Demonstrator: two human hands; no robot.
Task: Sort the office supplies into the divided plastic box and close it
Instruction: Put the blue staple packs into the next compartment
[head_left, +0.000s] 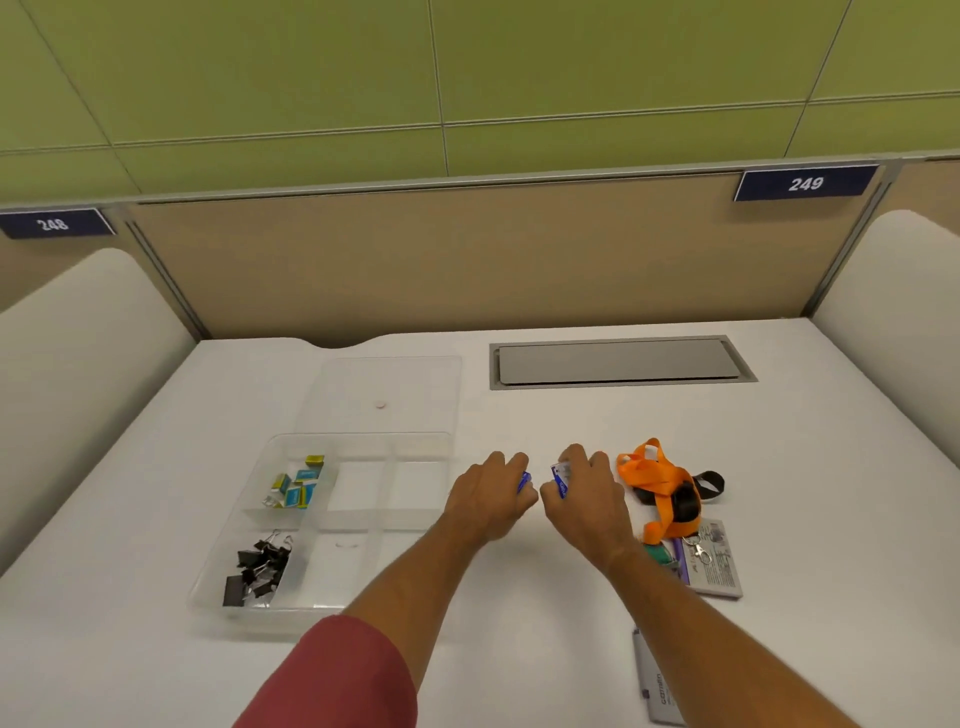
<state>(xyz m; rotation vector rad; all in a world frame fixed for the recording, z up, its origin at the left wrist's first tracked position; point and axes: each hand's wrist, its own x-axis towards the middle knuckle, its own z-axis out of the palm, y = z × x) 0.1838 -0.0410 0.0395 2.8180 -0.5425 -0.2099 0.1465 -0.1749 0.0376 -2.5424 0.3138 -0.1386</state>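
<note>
A clear divided plastic box (415, 525) lies open on the white table, left of centre. Its clear lid (415, 384) lies flat just behind it. Small staple boxes (297, 487) fill the back left compartment and several black binder clips (255, 570) the front left one. My left hand (488, 499) and my right hand (584, 493) are side by side just right of the box. Each has its fingers curled round a small blue box: one (523, 481) in the left, another (561, 475) in the right. Both are mostly hidden by fingers.
An orange lanyard (655, 480) with a black part lies right of my right hand, over a card holder (719, 564). A grey booklet (655, 680) lies at the front right. A grey cable hatch (621, 362) is set into the table at the back.
</note>
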